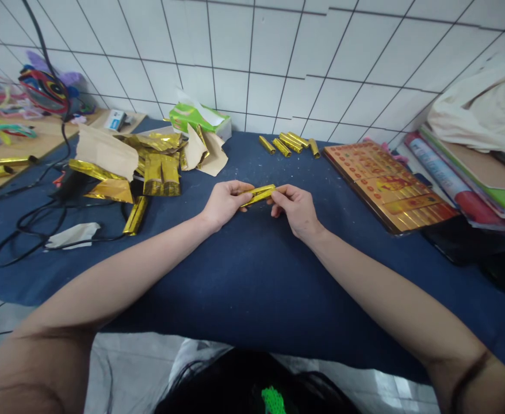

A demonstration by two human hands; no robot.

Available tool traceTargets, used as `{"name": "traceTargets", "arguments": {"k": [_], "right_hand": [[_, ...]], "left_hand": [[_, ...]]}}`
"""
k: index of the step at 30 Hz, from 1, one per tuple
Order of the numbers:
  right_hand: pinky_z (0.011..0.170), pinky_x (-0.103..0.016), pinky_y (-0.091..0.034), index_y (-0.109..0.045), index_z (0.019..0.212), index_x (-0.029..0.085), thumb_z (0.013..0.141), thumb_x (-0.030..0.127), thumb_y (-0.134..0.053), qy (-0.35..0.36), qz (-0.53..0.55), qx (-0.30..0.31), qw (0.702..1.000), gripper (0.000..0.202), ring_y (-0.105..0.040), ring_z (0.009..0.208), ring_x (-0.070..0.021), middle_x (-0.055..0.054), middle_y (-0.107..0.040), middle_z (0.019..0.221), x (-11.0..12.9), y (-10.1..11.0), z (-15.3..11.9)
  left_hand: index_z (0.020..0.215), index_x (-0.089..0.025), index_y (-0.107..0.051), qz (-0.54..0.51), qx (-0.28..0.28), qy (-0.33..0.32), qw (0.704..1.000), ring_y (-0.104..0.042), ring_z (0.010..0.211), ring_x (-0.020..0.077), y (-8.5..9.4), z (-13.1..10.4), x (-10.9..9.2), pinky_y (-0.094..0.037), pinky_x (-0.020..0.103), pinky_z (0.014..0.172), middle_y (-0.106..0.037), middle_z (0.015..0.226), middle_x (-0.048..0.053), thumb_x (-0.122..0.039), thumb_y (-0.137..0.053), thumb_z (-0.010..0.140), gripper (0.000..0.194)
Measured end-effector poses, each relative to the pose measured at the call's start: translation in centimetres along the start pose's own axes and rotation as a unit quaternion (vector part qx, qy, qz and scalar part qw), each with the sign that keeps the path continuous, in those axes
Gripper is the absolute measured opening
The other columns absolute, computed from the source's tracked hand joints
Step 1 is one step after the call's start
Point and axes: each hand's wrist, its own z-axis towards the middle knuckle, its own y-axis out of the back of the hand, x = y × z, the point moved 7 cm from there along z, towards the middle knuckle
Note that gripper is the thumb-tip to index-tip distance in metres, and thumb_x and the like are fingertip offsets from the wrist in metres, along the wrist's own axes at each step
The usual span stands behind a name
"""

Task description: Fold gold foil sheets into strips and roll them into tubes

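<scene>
Both my hands grip a small piece of shiny gold foil paper (259, 194), folded long and narrow, just above the blue tablecloth. My left hand (226, 202) pinches its left end between thumb and fingers. At the right end, the thumb and fingertips of my right hand (294, 208) close on it. Beyond my hands lie several rolled gold paper tubes (291, 142). To the left is a loose pile of folded gold paper (161, 172) with brown backing showing on some sheets (108, 152).
A green tissue box (201, 119) stands against the tiled wall. On the right are a flat orange-gold printed pack (390, 184) and stacked books (472, 172) under a cream cloth bag (485, 109). Black cable (32, 230) coils at left, beside a wooden board (41, 141) with colourful items.
</scene>
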Motion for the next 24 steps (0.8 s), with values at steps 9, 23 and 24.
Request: {"name": "traceTargets", "arguments": {"k": [9,23,24], "right_hand": [[0.039,-0.02,-0.038,-0.053,0.068,0.018,0.07,0.031,-0.063,0.0,0.024,-0.007,1.0,0.017,-0.049,0.038,-0.0055,0.004,-0.059,0.056,-0.03,0.09,0.11],[0.041,-0.021,-0.038,-0.055,0.064,0.018,0.071,0.03,-0.063,0.004,0.01,0.024,1.0,0.015,-0.048,0.04,-0.0058,0.005,-0.056,0.055,-0.01,-0.22,-0.01],[0.041,-0.021,-0.038,-0.056,0.065,0.018,0.071,0.03,-0.063,0.006,0.007,0.028,1.0,0.015,-0.048,0.04,-0.0057,0.004,-0.056,0.056,0.04,-0.28,-0.02]], "left_hand": [[0.085,-0.01,-0.063,0.087,0.03,-0.027,0.995,-0.053,0.054,0.0075,-0.35,-0.32,-0.07,-0.039,0.021,0.053,-0.064,0.069,0.003,-0.017,-0.056,0.071,0.017],[0.078,-0.012,-0.064,0.208,0.071,-0.066,0.973,-0.044,0.049,0.0078,-0.8,-0.59,-0.77,-0.033,0.02,0.047,-0.056,0.058,0.0,-0.02,-0.048,0.074,0.018],[0.078,-0.012,-0.064,0.22,0.07,-0.072,0.97,-0.045,0.049,0.0079,-0.8,-0.62,-0.8,-0.033,0.02,0.047,-0.057,0.059,0.0,-0.021,-0.048,0.075,0.018]]}}
